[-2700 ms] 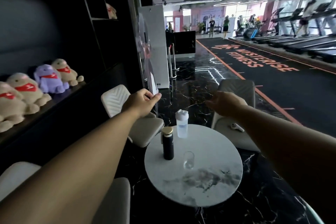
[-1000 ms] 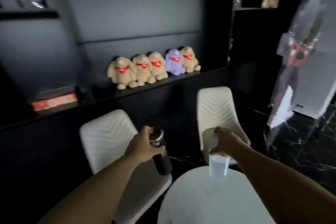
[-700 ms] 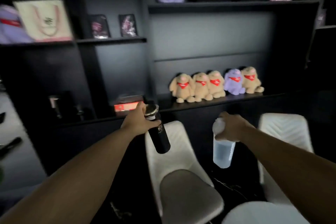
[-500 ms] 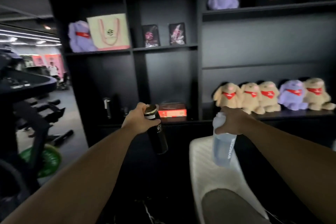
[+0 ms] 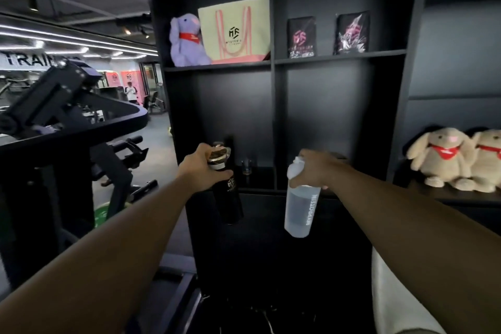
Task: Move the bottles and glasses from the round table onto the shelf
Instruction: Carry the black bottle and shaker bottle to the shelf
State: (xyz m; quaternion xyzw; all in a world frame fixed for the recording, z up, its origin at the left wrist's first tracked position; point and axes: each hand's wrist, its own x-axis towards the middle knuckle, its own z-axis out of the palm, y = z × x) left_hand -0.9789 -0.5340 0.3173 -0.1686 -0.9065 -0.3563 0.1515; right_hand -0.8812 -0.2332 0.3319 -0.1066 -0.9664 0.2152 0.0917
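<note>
My left hand (image 5: 202, 169) grips a black bottle (image 5: 230, 198) with a gold cap by its neck, hanging tilted in the air. A translucent shaker bottle (image 5: 300, 211) with a white lid hangs from my right hand (image 5: 318, 168), which holds it at the top. Both are held just in front of the black shelf (image 5: 273, 187), below the level of its lower open compartment. A small clear glass (image 5: 246, 166) stands in that compartment, between the two bottles. The round table is out of view.
Above, a purple plush rabbit (image 5: 187, 40), a tote bag (image 5: 234, 31) and two dark cards sit on a higher shelf. Beige plush rabbits (image 5: 444, 158) line the ledge at right. A black gym machine (image 5: 62, 127) stands left. A white chair edge (image 5: 393, 301) shows at lower right.
I have picked both bottles up from the round table and turned left towards the shelf. The view has closed in on the shelf; the bottles now hang near its lower compartment.
</note>
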